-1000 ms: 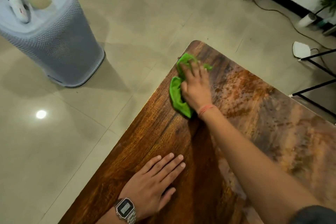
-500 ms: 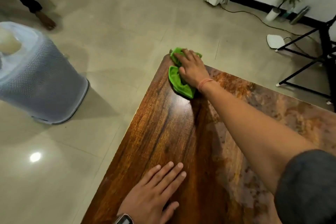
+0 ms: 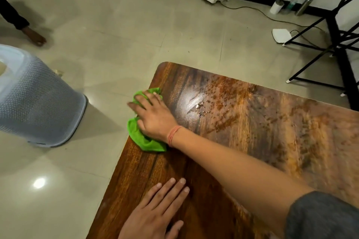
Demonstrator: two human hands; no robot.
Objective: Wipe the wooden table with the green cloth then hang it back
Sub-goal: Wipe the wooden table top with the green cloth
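Head view: the right hand (image 3: 155, 116) lies flat with fingers spread on the green cloth (image 3: 143, 141), pressing it onto the wooden desk (image 3: 252, 141) at its left edge, near the far corner. The cloth is bunched under the palm and hangs a little past the edge. The left hand (image 3: 155, 213) rests flat on the desk, fingers straight, holding nothing. A grey basket (image 3: 38, 106) stands on the tiled floor (image 3: 116, 25) beside the desk.
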